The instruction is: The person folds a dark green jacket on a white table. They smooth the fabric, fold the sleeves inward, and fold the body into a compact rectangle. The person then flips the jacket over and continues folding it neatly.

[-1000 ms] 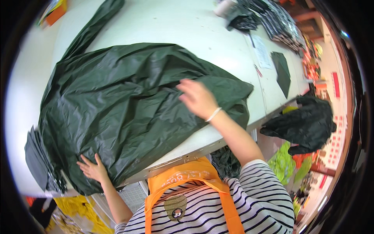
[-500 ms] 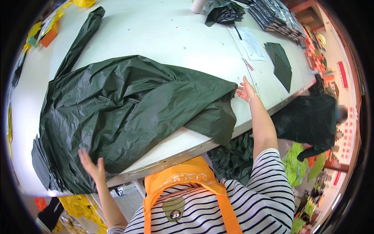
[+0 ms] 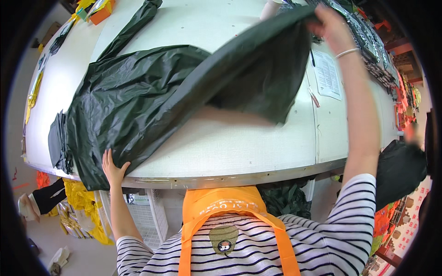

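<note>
Big dark green sheet (image 3: 138,106) spread over the left half of a white table (image 3: 239,147), crinkly and shiny like thin raincoat stuff. Right hand (image 3: 329,27) up high near the far side, pinching one corner of the sheet and lifting it, so that flap hangs in the air and throws a shadow on the bare tabletop below. Left hand (image 3: 113,168) flat, fingers spread, pressing the sheet's near corner right at the table's front edge, where the fabric spills a little over the lip.

Along the sheet's left side, a stack of dark folded pieces (image 3: 57,142) sitting just beside it, close to the table's left edge. A long dark strip (image 3: 131,27) running away from the sheet toward the far left corner. Orange and yellow bits (image 3: 99,9) up at that far corner, well apart from the hands.

Plenty of open white surface in the middle and right of the table, under and past the lifted flap. A sheet of paper (image 3: 327,73) lying on the right part, near the raised arm, with a seam line in the tabletop just left of it. Stacks of dark stuff (image 3: 373,50) along the far right edge, too bent by the lens to make out properly.

Below the front edge, a white basket (image 3: 147,211) and yellow material (image 3: 85,207) on the floor to the left.
</note>
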Tool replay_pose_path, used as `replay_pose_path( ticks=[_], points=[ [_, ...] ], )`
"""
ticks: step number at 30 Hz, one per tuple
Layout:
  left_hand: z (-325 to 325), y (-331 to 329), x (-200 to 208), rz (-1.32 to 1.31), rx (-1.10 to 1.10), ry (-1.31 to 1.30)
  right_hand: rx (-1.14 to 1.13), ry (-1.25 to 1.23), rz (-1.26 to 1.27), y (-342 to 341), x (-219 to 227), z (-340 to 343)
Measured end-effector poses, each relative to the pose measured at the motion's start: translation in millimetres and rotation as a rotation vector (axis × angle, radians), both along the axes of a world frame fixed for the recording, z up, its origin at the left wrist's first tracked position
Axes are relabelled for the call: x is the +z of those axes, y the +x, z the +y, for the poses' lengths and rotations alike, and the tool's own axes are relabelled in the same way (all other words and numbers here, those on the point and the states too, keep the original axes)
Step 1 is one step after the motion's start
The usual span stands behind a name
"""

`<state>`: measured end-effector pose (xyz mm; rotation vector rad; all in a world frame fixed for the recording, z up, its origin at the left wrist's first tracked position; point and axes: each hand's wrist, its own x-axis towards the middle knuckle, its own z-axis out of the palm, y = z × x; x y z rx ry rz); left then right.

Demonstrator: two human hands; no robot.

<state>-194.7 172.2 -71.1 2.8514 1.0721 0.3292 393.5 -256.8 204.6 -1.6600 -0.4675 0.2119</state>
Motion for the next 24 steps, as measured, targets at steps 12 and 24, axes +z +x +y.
replay_pose_path(
  ticks=[12, 24],
  points=[
    [58, -85, -39, 0.108, -0.135, -0.403, -0.549, 0.156, 0.090, -184, -92, -268],
    [51, -83, -24, 0.717, 0.206, -0.300, -0.837, -0.743, 0.733, -295, -317, -357]
  ],
)
